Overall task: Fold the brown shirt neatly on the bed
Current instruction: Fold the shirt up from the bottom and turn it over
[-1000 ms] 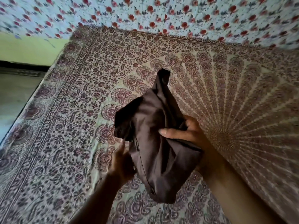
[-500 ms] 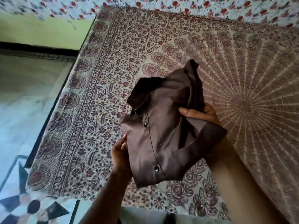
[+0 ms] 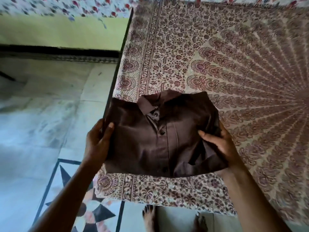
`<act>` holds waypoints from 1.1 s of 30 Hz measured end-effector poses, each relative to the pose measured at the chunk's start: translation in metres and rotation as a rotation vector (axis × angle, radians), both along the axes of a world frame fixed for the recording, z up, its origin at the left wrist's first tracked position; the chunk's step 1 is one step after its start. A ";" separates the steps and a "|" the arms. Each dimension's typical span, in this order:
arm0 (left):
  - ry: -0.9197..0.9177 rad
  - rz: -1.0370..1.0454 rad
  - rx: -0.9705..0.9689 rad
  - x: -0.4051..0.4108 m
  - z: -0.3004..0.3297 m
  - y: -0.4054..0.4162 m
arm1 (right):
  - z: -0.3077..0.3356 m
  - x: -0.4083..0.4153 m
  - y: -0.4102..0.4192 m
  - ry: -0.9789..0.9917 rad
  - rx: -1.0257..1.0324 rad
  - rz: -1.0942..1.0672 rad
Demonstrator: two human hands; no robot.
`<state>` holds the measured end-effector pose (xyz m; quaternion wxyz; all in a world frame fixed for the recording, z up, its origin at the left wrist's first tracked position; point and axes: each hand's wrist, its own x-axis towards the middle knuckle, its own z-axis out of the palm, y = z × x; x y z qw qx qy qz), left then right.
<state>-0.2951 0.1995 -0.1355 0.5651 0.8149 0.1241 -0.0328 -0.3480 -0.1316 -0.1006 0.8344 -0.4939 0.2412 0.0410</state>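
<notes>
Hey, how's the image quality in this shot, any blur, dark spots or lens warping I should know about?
Head view: dim, soft light, so the brown shirt reads very dark and its folds near the right hand sink into shadow; the left hand is fairly sharp; the floral cloth at the top and the bedspread at the far right are smeared; wide-angle bending bows the bed's edge; no glare.

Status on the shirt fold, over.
Left hand and right hand grip opposite edges of brown shirt. Shirt folded, collar up, held over bedspread. Nothing in the way.
</notes>
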 end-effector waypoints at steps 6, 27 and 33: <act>0.328 -0.115 0.389 -0.012 -0.077 0.029 | -0.097 -0.043 0.036 0.415 -0.072 0.047; 0.316 -0.209 0.682 -0.097 -0.085 0.044 | -0.139 -0.115 0.038 0.658 -0.702 0.356; 0.031 -0.074 0.806 -0.057 -0.076 0.008 | -0.136 -0.078 0.043 0.388 -1.296 0.191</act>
